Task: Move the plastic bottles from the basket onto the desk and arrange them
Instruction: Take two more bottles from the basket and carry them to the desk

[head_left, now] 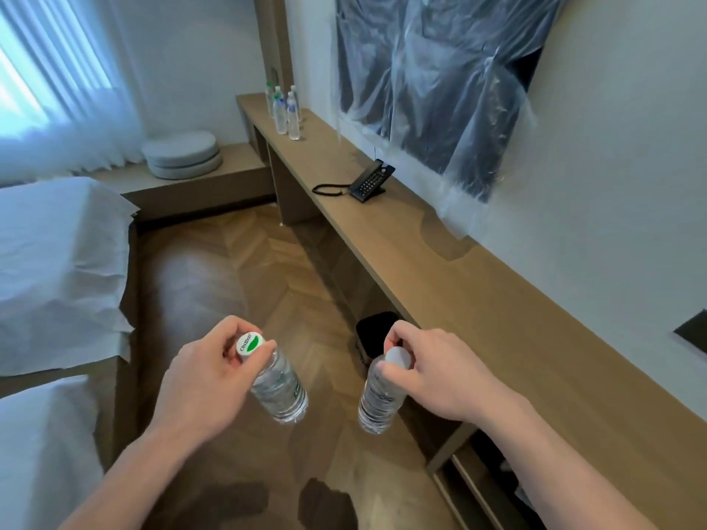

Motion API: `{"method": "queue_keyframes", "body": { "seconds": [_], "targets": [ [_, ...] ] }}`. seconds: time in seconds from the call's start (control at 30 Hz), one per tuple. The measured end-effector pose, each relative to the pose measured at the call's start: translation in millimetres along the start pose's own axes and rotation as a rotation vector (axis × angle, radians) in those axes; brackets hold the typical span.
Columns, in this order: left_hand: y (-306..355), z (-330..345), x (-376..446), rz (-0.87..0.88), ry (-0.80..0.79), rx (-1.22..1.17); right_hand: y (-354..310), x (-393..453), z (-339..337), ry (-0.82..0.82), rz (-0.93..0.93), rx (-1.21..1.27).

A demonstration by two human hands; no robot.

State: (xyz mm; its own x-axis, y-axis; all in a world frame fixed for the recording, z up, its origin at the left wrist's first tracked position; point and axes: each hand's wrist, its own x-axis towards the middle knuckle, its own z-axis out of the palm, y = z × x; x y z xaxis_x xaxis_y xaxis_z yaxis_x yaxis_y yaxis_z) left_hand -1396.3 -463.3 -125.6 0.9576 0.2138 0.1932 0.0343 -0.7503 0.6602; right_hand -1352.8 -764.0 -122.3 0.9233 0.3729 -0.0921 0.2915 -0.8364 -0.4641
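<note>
Each hand, left and right, pinched a bottle by its cap over the floor; such loose grips risked drops short of the desk.

2 clear plastic bottles in the air above the wood floor, each held by its cap/neck, bodies hanging down, tilted a bit. Left bottle: white cap w/ green logo, pinched by left hand. Right bottle: plain white cap, pinched by right hand. The two hang near each other, not touching. Desk long, light wood, along the wall at right. At its far end a cluster of bottles stands upright, approx 5, close together, w/ blue/green labels.
</note>
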Motion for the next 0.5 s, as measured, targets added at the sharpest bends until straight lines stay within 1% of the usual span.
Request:
{"method": "queue_keyframes", "body": {
  "seconds": [0.1, 0.2, 0.33, 0.5],
  "targets": [
    [-17, -8, 45, -0.021, 0.037, 0.004, -9, 54, -12, -0.011, -0.032, 0.006],
    [-40, -12, 91, -0.036, 0.035, 0.021, -23, 111, -17, 0.005, -0.051, 0.024],
    [-72, -18, 158, -0.033, 0.037, 0.048, -48, 185, -16, 0.004, -0.030, 0.058],
    [-113, -33, 248, -0.020, 0.005, -0.003, -79, 272, -14, 0.006, 0.019, 0.090]
  ]
}}
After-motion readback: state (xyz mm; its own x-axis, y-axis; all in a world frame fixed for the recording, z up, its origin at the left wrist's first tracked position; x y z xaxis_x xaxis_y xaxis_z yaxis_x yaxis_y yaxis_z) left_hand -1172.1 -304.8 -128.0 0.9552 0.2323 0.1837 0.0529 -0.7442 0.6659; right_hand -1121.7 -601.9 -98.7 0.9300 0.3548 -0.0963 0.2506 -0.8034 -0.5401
